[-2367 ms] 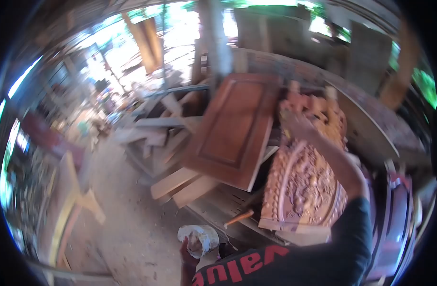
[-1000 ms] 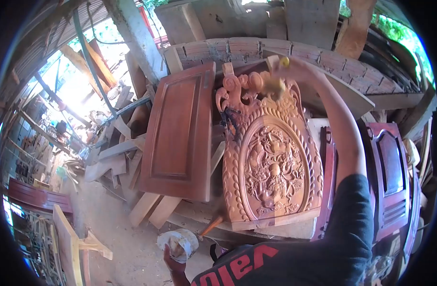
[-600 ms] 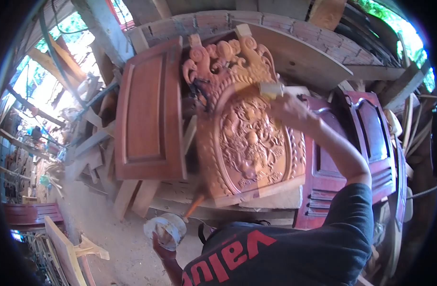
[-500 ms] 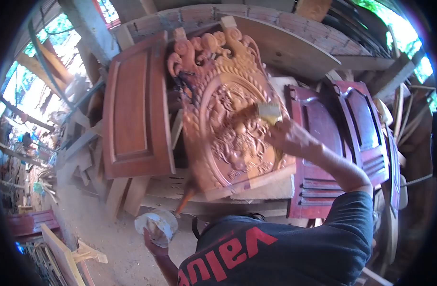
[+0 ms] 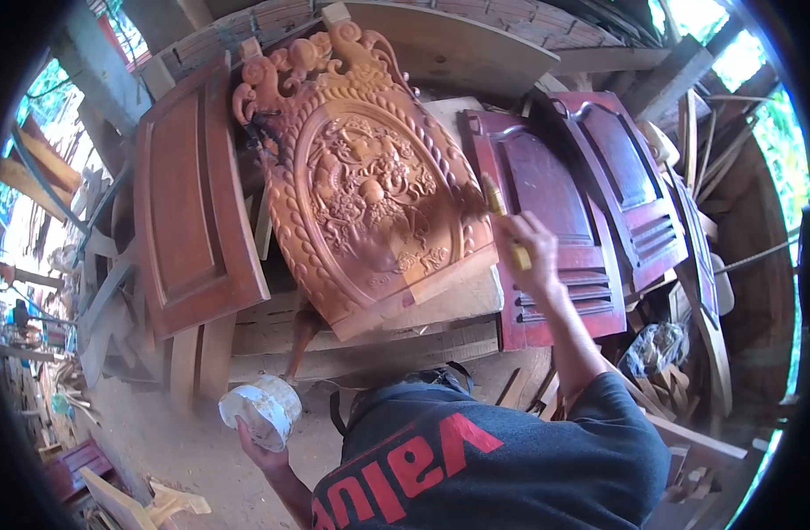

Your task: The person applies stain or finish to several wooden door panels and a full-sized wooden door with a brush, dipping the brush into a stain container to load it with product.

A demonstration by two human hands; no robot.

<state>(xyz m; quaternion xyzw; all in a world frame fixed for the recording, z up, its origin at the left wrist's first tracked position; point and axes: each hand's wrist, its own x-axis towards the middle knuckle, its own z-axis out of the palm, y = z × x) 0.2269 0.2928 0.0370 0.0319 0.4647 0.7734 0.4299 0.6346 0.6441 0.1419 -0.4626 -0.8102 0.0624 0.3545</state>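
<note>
Facing a carved wooden panel, lying face-up on a slant over pale timber planks, with a scrolled crest at the far end and an oval medallion of deep relief at the centre. Gripping a paintbrush in the right hand, with fingers closed around the yellow handle and a short end protruding below. Pointing the brush up and slightly left, just beside the lower right border of the carved panel and in front of the nearer maroon louvred door; leaving contact between bristles and carving impossible to tell from this angle. Supporting a whitish round tub in the left hand, with fingers curled against the tub, low and well apart from the brush. Holding the tub tilted, with contents not clearly distinguishable. Wearing a dark T-shirt with red lettering. Facing also, to the left of the carving, a plain brown panel door standing on a slant; to the right, beyond the nearer louvred door, a second maroon door; below the near edge of the carving, a tapered wooden leg; and at the far side, a long board before a brick wall
</note>
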